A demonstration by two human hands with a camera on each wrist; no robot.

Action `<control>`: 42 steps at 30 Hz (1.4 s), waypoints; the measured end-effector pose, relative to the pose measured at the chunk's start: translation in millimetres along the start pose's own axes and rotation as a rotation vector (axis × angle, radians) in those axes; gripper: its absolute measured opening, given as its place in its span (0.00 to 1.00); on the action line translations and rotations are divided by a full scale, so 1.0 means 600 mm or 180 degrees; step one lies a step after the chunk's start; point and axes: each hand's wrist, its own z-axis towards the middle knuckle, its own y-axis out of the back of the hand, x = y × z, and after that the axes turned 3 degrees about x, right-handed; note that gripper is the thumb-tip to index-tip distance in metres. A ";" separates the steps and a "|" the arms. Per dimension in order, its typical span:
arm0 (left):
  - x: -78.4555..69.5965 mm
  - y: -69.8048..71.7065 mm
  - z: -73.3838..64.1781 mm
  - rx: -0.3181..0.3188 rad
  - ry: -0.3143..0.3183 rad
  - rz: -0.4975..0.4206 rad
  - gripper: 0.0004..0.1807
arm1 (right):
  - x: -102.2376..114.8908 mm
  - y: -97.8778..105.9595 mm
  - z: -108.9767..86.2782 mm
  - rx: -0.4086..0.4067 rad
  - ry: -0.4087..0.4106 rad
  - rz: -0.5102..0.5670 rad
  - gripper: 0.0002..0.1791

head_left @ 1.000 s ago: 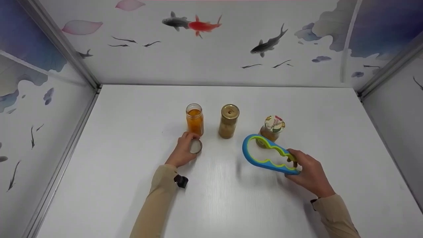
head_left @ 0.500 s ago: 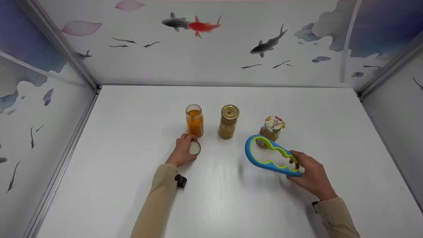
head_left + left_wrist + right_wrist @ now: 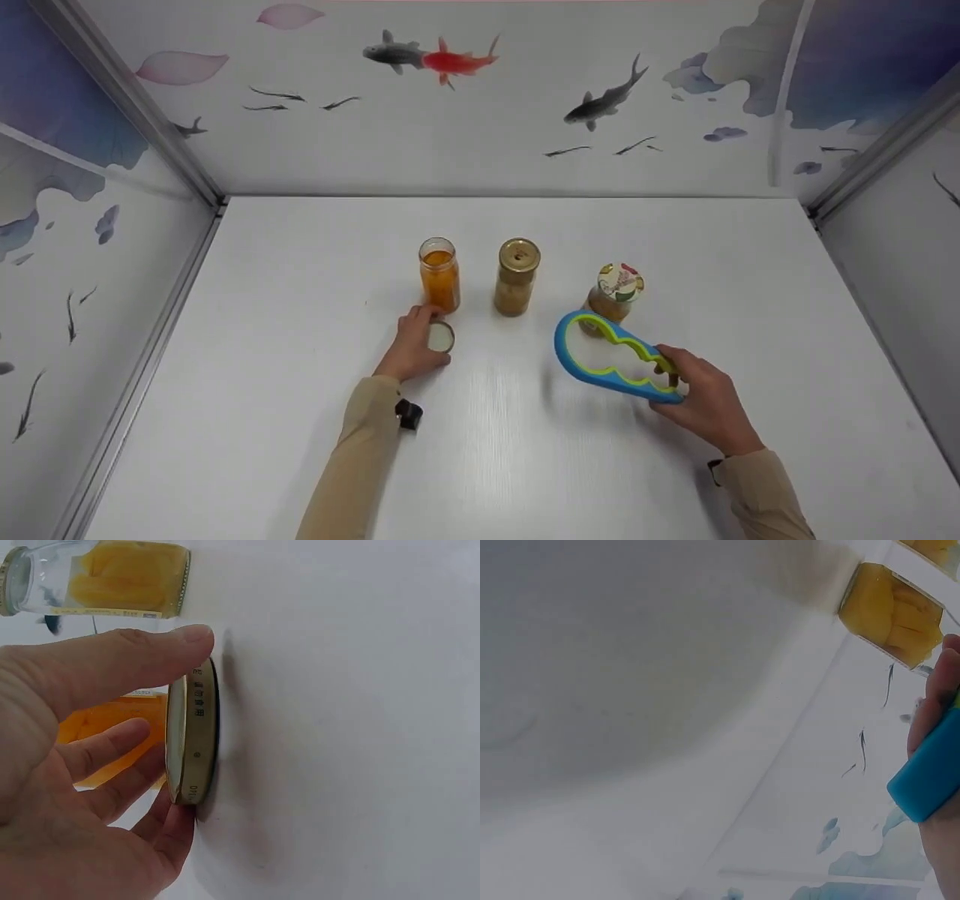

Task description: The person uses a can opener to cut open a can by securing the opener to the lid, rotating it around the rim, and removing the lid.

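My left hand (image 3: 409,349) pinches the rim of a round jar lid (image 3: 442,337), which has its pale inner side up. In the left wrist view, the thumb and fingers span the lid's gold edge (image 3: 199,735), low over the table. Just beyond these fingers stands an uncapped glass jar (image 3: 440,283) with orange contents. On the right, my right hand (image 3: 709,401) grips the narrow end of a blue and green jar opener (image 3: 611,379). Its wide loop is raised above the table and overlaps the base of a jar with a patterned lid (image 3: 621,282).
A taller jar with a gold lid (image 3: 519,256) stands between the other two jars. The white table (image 3: 480,450) ends at a back wall (image 3: 480,150) printed with fish, and side panels rise at left and right.
My left hand has drawn the lid slightly back from the orange jar, toward me. The right hand with the jar opener has shifted a little to the right and nearer.
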 end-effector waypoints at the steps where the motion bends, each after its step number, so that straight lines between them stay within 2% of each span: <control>1: -0.001 0.001 -0.001 -0.0013 -0.0019 -0.0033 0.39 | 0.000 0.000 0.000 -0.0008 0.0008 -0.0001 0.43; 8: -0.018 0.008 -0.017 -0.0127 -0.0091 -0.0229 0.39 | -0.001 -0.002 0.002 -0.0051 0.0022 0.0035 0.42; 16: -0.050 0.003 -0.026 -0.0038 -0.0283 -0.0340 0.37 | -0.001 -0.004 -0.001 -0.0044 0.0033 0.0019 0.41; 19: -0.059 -0.001 -0.024 0.0016 -0.0262 -0.0340 0.39 | -0.001 -0.005 -0.002 -0.0041 0.0022 0.0038 0.41; 24: -0.066 -0.013 -0.017 0.0108 -0.0194 -0.0229 0.40 | -0.001 -0.006 -0.003 -0.0046 0.0048 0.0044 0.41; 30: -0.062 -0.026 -0.004 0.0115 -0.0216 -0.0030 0.38 | 0.001 -0.007 -0.005 -0.0039 0.0082 -0.0070 0.42; 34: -0.065 -0.032 0.008 0.0110 -0.0166 -0.0116 0.38 | 0.000 -0.008 -0.005 -0.0033 0.0080 -0.0105 0.41; 40: -0.078 -0.035 0.030 0.0046 -0.0361 -0.0210 0.39 | 0.002 -0.010 -0.002 0.0030 0.0024 -0.0042 0.41; 42: -0.083 -0.036 0.037 0.0060 -0.0365 -0.0196 0.40 | 0.003 -0.011 -0.002 0.0019 0.0011 -0.0055 0.41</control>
